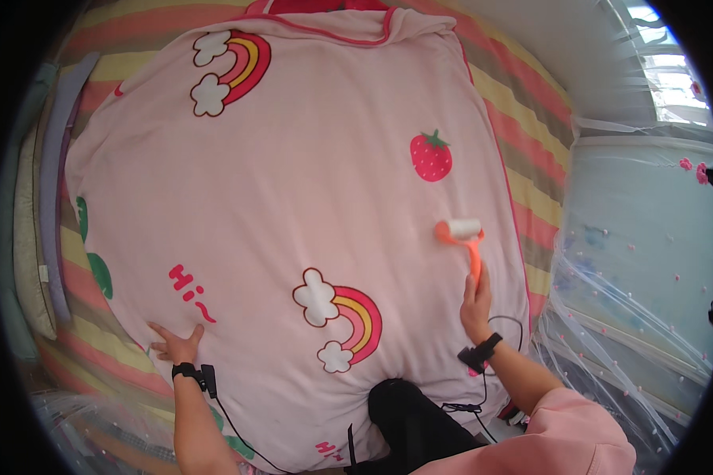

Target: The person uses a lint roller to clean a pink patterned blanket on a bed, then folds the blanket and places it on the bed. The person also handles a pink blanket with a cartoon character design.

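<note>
A pink fleece blanket (333, 196) printed with rainbows, a strawberry and leaves lies spread before me. My right hand (476, 301) grips the orange handle of a lint roller (464, 228). Its white roll is over the right side of the blanket, below the printed strawberry (432, 155); whether it touches the cloth I cannot tell. My left hand (177, 344) rests on the blanket at the lower left with its fingers apart, just below the printed letters. Nothing is in it. A black strap with a small device sits on each wrist.
Beneath the blanket is a striped bedsheet (520, 142). Pillows or cushions (53, 196) line the left edge. White mesh netting (594, 309) with small beads hangs at the right. Black cables (240, 436) run from both wrist devices. My black-clad knee (399, 409) presses on the near edge.
</note>
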Tool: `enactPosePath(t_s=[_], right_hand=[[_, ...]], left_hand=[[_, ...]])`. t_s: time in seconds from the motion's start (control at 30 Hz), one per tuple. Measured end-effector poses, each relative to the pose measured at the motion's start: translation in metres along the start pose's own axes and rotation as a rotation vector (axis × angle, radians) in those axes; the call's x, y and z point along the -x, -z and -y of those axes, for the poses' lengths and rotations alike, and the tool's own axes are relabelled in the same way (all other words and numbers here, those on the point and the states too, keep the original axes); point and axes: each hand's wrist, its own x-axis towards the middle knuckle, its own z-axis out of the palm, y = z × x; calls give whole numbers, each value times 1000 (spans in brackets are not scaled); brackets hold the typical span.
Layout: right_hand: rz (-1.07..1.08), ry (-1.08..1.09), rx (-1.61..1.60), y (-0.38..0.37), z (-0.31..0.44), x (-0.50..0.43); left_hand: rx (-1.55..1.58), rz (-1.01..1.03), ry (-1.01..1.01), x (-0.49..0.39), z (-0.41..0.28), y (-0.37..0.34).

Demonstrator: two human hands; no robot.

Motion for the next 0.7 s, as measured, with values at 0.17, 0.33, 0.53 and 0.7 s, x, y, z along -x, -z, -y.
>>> enactPosePath(t_s=[0.17, 0.33, 0.53, 0.7], right_hand=[[-117, 82, 26, -53, 8, -121], [-209, 191, 126, -79, 82, -329], [-22, 308, -125, -32, 76, -68], [166, -4, 49, -22, 37, 116]], left_hand=[[-45, 8, 12, 0, -1, 2], [-47, 33, 22, 3, -4, 5], [-7, -5, 12, 5, -7, 4], [25, 1, 18, 5, -6, 2]])
